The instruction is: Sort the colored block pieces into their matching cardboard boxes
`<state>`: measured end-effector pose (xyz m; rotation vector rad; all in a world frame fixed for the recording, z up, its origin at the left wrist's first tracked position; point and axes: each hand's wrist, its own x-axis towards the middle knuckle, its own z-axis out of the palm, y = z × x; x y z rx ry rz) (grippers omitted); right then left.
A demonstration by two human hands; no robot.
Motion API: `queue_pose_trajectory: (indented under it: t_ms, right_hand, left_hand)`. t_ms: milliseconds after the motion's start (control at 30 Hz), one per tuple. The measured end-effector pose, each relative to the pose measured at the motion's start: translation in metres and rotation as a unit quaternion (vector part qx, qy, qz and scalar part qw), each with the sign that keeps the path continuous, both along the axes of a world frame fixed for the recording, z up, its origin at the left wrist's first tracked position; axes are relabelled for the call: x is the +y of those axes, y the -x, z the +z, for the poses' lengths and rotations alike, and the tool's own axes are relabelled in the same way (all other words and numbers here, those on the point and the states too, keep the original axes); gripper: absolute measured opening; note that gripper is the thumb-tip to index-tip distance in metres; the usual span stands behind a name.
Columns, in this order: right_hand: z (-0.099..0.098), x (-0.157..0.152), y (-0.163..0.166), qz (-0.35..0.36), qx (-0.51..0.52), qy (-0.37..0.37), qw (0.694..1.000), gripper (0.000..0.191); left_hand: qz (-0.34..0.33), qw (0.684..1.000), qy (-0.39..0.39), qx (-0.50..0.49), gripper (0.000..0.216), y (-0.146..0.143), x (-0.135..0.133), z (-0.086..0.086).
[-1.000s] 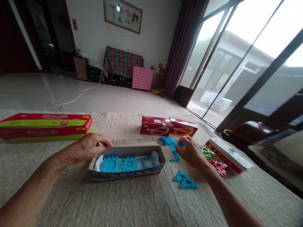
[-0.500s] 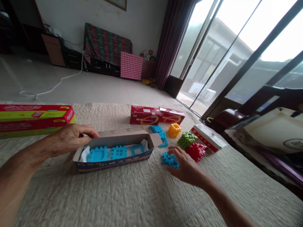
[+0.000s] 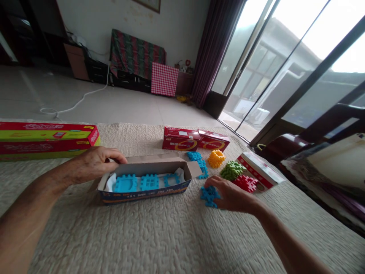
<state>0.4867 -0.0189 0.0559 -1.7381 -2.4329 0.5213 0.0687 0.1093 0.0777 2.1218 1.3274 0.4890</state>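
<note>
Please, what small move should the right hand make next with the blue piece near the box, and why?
Probably the right hand should close on the blue piece and lift it toward the open box. It lies on that piece, seemingly not gripping; the left hand holds the box's far wall, and similar blue pieces lie inside.

A pale tiled floor [image 3: 119,102] runs to a white far wall [image 3: 176,26], where a low cabinet draped in striped cloth [image 3: 137,55] stands beside a red-checked panel [image 3: 164,79]. A white cable [image 3: 74,105] trails across the floor at left. At right, a purple curtain [image 3: 216,49] edges tall sliding glass doors [image 3: 285,61] bright with daylight.
</note>
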Motion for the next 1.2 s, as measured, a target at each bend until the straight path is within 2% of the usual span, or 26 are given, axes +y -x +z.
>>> queue_pose_trajectory:
  t_ms: [100,200,333,433,533,800,1200]
  right_hand:
    - [0.018,0.001,-0.001,-0.033,0.001,-0.044,0.999,0.041]
    - [0.045,0.006,0.012,-0.055,0.014,-0.117,0.992,0.039]
    - [0.068,0.027,0.055,0.045,0.055,-0.165,0.984,0.039]
    - [0.066,0.046,0.085,0.105,0.052,-0.148,0.982,0.04]
    - [0.058,0.06,0.098,0.125,0.03,-0.128,0.983,0.041]
    - [0.058,0.063,0.098,0.132,0.016,-0.093,0.987,0.042]
    - [0.05,0.063,0.096,0.149,0.047,-0.115,0.981,0.035]
  left_hand:
    - [-0.06,0.998,0.007,0.023,0.027,0.0,0.0,0.001]
    - [-0.065,0.997,-0.01,0.031,0.027,0.001,0.001,0.002]
    - [-0.069,0.997,-0.01,0.027,0.029,0.002,0.002,0.0]
    - [-0.057,0.998,-0.013,0.021,0.028,0.003,0.004,-0.002]
    - [-0.05,0.998,-0.011,0.02,0.028,0.003,0.004,-0.003]
    - [-0.08,0.996,-0.029,0.032,0.032,0.002,0.003,-0.001]
    - [-0.075,0.996,-0.034,0.033,0.029,0.003,0.003,-0.002]
